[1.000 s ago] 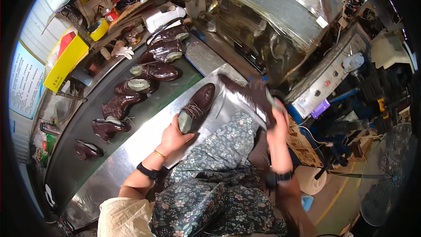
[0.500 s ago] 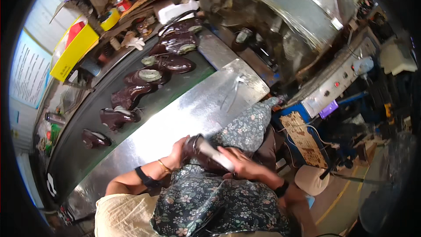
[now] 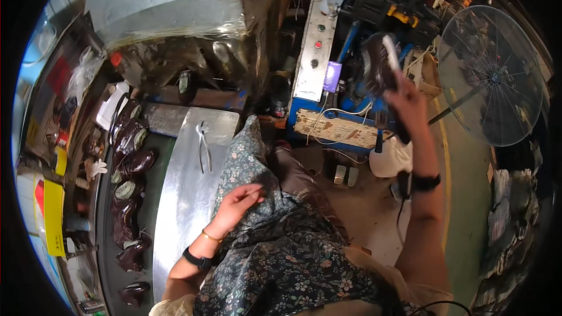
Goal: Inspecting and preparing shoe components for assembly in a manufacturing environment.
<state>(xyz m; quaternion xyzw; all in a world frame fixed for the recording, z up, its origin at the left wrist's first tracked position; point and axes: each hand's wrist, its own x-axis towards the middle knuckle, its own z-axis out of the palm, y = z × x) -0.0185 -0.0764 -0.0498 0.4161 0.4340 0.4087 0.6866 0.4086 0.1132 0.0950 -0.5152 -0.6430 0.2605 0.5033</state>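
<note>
A glossy dark brown shoe (image 3: pixel 379 65) with a pale strip along its edge is in my right hand (image 3: pixel 407 102), raised at arm's length over the blue machine on the right. Motion blurs the shoe a little. Above my apron-covered lap, beside the metal table's near edge, is my left hand (image 3: pixel 241 200). Its fingers are curled in against the thumb, and nothing shows in them. Metal pliers (image 3: pixel 203 146) lie on the silver metal table (image 3: pixel 186 184) ahead of that hand. Left of the table, several brown shoes (image 3: pixel 125 222) stand in a row on the dark belt (image 3: pixel 153 167).
The blue machine has a panel (image 3: pixel 317 41) with buttons and a worn board (image 3: pixel 335 131) at its front. Near my right forearm are a whitish container (image 3: pixel 391 158) and a large fan (image 3: pixel 494 76). Foot pedals (image 3: pixel 346 174) sit on the floor. A yellow box (image 3: pixel 54 219) stands far left.
The view has turned right. My left hand has come off the shoe. My right hand has carried it from my lap out to the right, over the machine.
</note>
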